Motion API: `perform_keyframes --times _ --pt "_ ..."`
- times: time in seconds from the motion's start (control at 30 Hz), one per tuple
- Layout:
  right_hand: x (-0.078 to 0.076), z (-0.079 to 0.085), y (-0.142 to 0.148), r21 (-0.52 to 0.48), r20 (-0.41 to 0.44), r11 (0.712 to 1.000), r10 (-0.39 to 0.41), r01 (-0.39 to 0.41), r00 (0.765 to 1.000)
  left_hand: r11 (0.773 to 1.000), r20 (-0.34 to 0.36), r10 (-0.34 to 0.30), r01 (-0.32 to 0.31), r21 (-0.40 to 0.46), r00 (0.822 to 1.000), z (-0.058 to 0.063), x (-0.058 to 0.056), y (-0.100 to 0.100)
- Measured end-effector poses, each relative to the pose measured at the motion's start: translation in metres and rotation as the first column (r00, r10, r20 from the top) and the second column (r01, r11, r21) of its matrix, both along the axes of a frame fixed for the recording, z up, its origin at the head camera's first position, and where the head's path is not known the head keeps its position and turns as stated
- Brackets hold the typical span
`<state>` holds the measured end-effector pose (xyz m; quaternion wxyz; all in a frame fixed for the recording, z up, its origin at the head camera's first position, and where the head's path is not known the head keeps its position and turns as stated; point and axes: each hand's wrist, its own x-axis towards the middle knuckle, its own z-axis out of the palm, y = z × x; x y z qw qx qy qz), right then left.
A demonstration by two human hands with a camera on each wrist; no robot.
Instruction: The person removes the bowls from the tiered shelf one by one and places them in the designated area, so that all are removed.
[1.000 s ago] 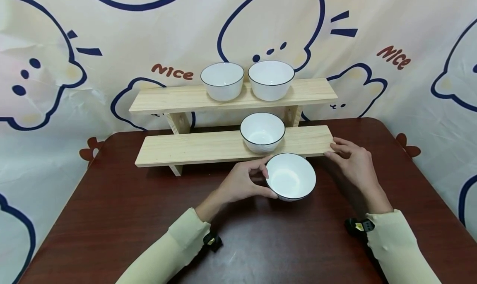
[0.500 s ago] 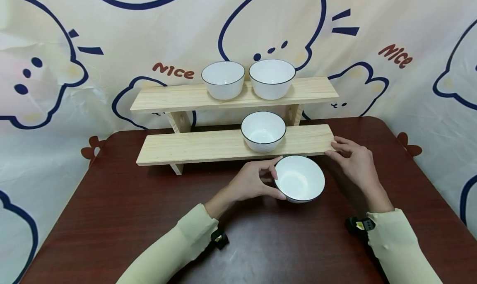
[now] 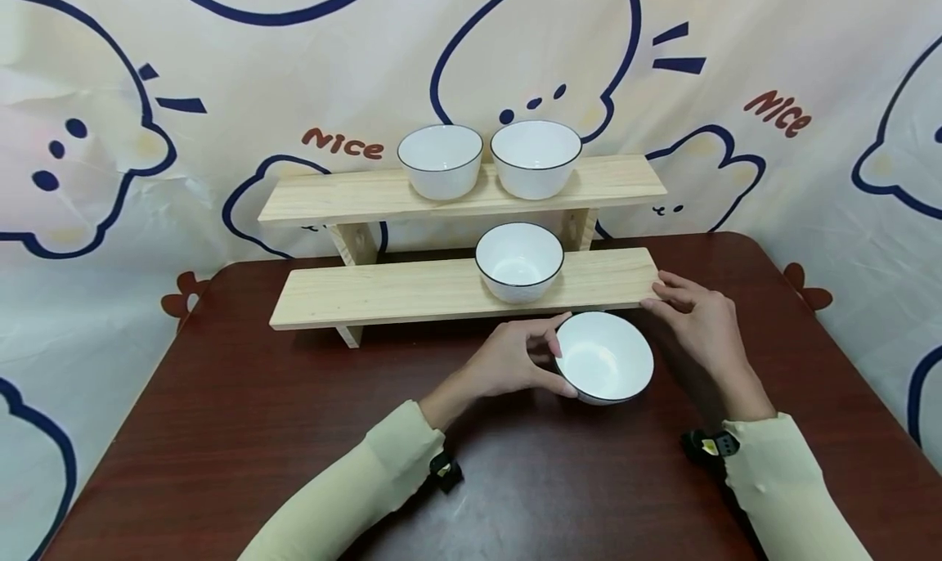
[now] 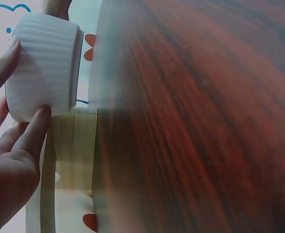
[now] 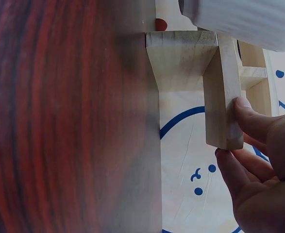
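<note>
My left hand (image 3: 518, 356) holds a white bowl (image 3: 607, 356) with a dark rim by its left side, thumb at the front and fingers behind. In the left wrist view the ribbed outer wall of this bowl (image 4: 45, 68) shows, raised off the table. My right hand (image 3: 699, 320) grips the front right corner of the lower board of a two-tier wooden shelf (image 3: 383, 291); in the right wrist view the thumb (image 5: 249, 116) lies against the board's upper edge. Another white bowl (image 3: 519, 258) sits on that lower board, just behind the held one.
On the upper board (image 3: 331, 197) stand two more white bowls, a left one (image 3: 441, 164) and a right one (image 3: 536, 162), close together. The shelf stands at the back of a dark brown table (image 3: 221, 430). A printed cloth (image 3: 257, 70) hangs behind.
The left hand has moved the held bowl to the right and slightly toward the front, nearer the right hand. My right hand stays at the shelf's corner; the other bowls have not moved.
</note>
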<state>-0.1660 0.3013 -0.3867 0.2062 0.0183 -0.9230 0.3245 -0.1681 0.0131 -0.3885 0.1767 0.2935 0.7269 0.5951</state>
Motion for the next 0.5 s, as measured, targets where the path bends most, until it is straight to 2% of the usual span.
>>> perform_keyframes --times 0.2,0.5 --pt "0.0 0.0 0.0 0.001 0.005 1.0 -0.007 0.007 1.0 1.0 0.028 -0.016 0.017 -0.017 0.999 0.001 -0.001 0.006" --pt "0.001 0.001 -0.001 -0.014 -0.003 1.0 0.009 -0.009 1.0 0.997 0.032 -0.017 0.02 -0.071 0.999 -0.002 0.0 0.014"
